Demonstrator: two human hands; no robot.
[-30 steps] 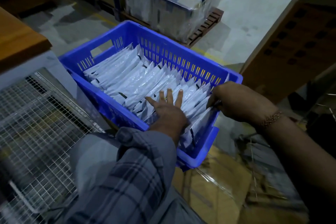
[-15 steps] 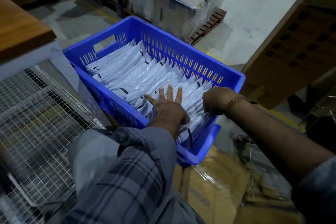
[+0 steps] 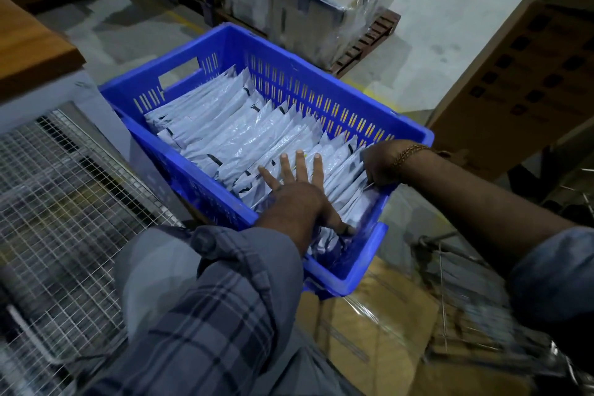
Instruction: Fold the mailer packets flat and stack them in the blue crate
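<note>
Blue crate, slotted walls, cut-out handle in the far-left end wall. It sits tilted across the view, its near corner over a film-wrapped cardboard carton.

Mailer packets: pale grey-white plastic, flat, standing on edge in one row that runs the crate's length, leaning against each other. Small dark marks near the tops of several; too small and dim to read. No legible writing or brand on the packets or on the crate.

Left hand: released, fingers straight and spread, palm pressed flat on the tops of the packets toward the near end of the row. Thumb lies out to the side, down by the near end wall. Plaid sleeve rolled at the forearm.

Right hand: at the right-hand long wall, fingers curled down among the last packets just inside the rim; appears to grasp packet edges, though the fingertips are hidden. Chain bracelet on the wrist.

Surroundings: wooden desk top at the left edge, wire mesh panel below it. Stretch-wrapped boxes on a wooden pallet beyond the crate. Large brown carton at right with rows of dark printed squares, unreadable. Concrete floor with a yellow line.
</note>
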